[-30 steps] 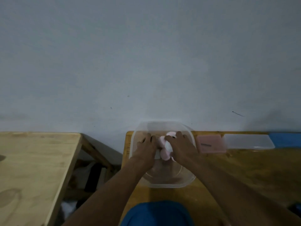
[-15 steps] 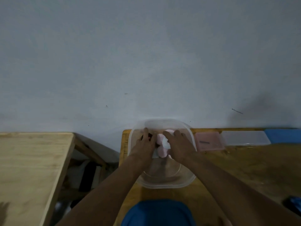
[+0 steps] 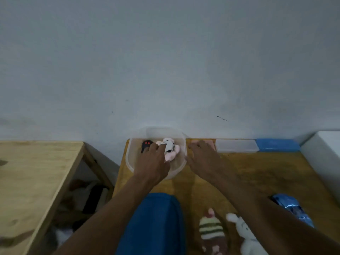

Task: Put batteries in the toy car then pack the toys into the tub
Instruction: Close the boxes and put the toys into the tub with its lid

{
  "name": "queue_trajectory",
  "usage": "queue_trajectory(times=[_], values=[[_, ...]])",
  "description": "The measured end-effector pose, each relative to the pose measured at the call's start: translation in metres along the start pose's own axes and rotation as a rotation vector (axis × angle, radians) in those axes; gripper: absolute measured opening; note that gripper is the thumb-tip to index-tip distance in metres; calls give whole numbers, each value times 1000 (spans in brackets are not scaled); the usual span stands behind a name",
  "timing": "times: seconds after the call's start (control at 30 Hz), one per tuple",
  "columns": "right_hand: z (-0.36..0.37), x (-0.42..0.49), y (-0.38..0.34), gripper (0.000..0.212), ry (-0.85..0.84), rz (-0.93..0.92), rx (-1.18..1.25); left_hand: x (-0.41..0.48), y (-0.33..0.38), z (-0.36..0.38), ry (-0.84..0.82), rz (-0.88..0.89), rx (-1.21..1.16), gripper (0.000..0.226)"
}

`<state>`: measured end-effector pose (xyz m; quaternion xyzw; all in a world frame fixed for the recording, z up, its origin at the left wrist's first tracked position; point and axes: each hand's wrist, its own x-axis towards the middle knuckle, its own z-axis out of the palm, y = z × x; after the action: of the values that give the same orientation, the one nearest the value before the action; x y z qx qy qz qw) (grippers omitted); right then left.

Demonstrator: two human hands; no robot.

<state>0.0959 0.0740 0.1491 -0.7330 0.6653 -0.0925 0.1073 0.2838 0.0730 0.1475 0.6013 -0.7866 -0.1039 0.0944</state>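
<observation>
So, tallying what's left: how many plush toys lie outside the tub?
2: a striped one and a white bunny, side by side at the table's near edge; others may be hidden.

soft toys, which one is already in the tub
The pink and white one, lying inside the clear tub right by the left hand. The striped toy and the white rabbit lie out on the table, nearer the person.
</observation>
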Motion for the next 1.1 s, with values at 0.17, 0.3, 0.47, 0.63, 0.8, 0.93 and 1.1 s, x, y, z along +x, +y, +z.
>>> queue_trajectory(times=[0.17,0.3,0.47,0.63,0.8,0.93,1.1], values=[[-15,-82,44,40,14,5,20,-68,67,23,9,-4,-21,57],[-8,-138,77,40,-63,52,-13,-114,115,49,-104,-10,-60,59],[14,-189,106,52,-190,135,17,-142,149,79,-253,-80,-84,69],[35,-222,120,70,-280,236,60,-151,158,103,-348,-164,-118,78],[51,-226,125,91,-288,228,107,-147,161,112,-379,-220,-213,87],[54,-218,136,97,-316,281,162,-145,162,111,-368,-256,-252,88],[45,-208,137,73,-244,221,195,-144,158,103,-335,-257,-276,85]])
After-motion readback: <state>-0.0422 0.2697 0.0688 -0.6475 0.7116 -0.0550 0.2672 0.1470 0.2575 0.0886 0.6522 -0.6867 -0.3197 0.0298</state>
